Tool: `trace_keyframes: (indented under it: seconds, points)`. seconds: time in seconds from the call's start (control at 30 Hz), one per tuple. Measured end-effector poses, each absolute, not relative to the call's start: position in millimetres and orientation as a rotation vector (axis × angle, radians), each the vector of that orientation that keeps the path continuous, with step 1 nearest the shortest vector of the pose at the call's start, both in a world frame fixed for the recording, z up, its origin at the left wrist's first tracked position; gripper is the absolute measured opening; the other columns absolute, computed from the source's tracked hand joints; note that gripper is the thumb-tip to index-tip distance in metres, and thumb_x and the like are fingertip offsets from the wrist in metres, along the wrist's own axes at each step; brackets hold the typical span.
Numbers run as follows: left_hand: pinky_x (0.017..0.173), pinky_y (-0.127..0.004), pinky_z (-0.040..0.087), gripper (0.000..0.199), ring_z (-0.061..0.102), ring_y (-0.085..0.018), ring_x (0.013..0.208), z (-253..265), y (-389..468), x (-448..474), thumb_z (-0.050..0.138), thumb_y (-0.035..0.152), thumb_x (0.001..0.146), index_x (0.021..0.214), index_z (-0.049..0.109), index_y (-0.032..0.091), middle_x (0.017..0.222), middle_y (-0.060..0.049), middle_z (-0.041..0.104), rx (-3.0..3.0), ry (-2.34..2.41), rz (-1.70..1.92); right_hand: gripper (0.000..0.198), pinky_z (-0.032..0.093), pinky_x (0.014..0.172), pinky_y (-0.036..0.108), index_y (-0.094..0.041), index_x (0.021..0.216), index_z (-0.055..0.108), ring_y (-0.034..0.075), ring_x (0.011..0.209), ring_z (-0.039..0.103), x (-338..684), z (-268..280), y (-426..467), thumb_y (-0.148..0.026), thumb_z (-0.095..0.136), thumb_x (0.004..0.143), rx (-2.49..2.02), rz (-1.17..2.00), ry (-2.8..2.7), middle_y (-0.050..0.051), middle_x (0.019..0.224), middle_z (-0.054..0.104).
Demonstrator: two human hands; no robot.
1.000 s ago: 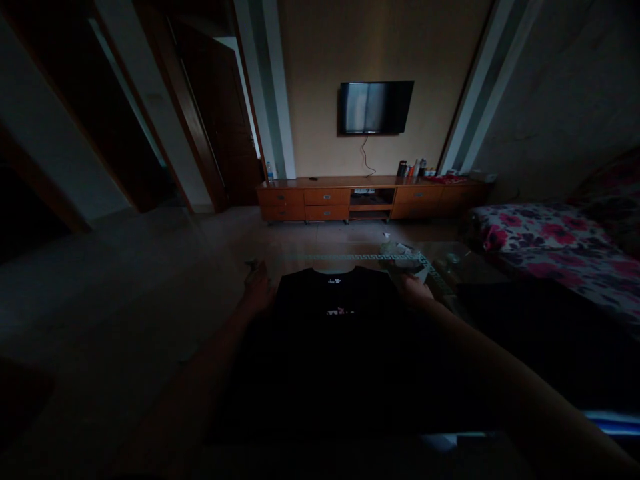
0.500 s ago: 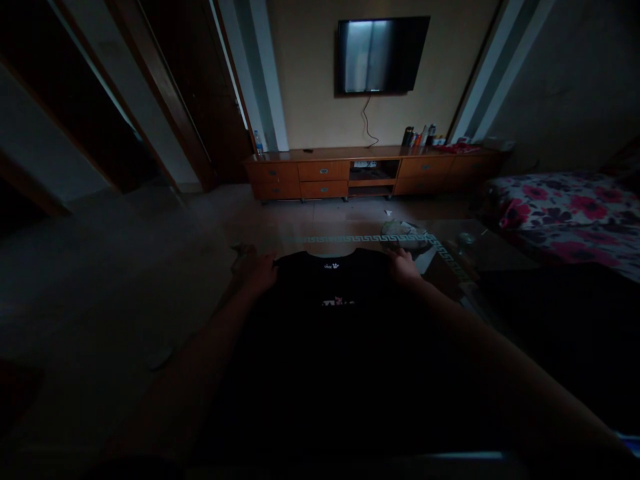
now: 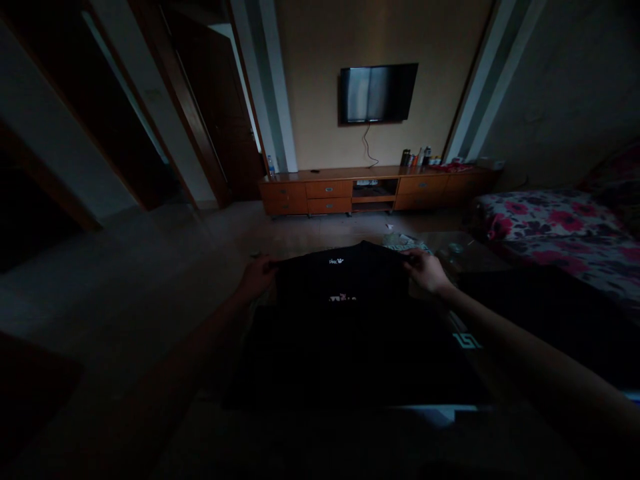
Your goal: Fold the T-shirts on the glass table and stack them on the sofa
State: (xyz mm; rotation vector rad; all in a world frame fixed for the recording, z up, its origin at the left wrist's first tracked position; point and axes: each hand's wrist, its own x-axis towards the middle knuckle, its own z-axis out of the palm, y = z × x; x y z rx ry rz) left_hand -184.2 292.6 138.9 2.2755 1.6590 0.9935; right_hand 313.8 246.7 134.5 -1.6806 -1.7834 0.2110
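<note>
A black T-shirt (image 3: 345, 333) stretches between my two hands, with its neck end farthest from me and slightly raised. Small white lettering and a little pinkish print show near its collar. My left hand (image 3: 257, 277) is closed on the shirt's left shoulder edge. On the other side, my right hand (image 3: 426, 270) pinches the right shoulder edge. The lower part of the shirt lies over a glass table (image 3: 466, 341) with a pale key-pattern border. Deep shadow hides the folds of the cloth.
Another dark cloth (image 3: 545, 307) lies to the right, by a flowered sofa (image 3: 560, 217). Behind the table a wooden cabinet (image 3: 327, 190) carries bottles and small items, below a wall television (image 3: 379, 93). A glass object (image 3: 455, 249) stands at the table's far right.
The shirt's shoulder edge has lifted and been pulled wider between my hands, with the collar drawn up. The hem has moved away from me, baring more of the near table edge. My view has tilted up.
</note>
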Motion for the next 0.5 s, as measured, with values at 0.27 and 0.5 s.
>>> trace_keyframes:
  seconds: [0.27,0.5]
  points:
    - [0.097,-0.037,0.052,0.024,0.065,-0.022,0.104,144,179,-215,0.05,0.025,0.086,0.108,0.061,0.022,0.109,-0.005,0.068,2.313,1.512,0.967,0.027,0.056,0.089,0.037,-0.021,0.108,0.065,0.025,0.095,0.07,336,140,124,-0.035,0.05,0.09,-1.526,0.293,-1.878,0.01,0.11,0.073]
    - [0.098,-0.04,0.05,0.03,0.061,-0.025,0.11,101,112,-221,0.046,0.014,0.086,0.112,0.058,0.026,0.119,-0.007,0.062,2.706,1.47,0.307,0.025,0.05,0.097,0.04,-0.023,0.108,0.065,0.025,0.105,0.064,340,101,63,-0.026,0.044,0.095,-1.562,0.207,-2.355,0.011,0.113,0.069]
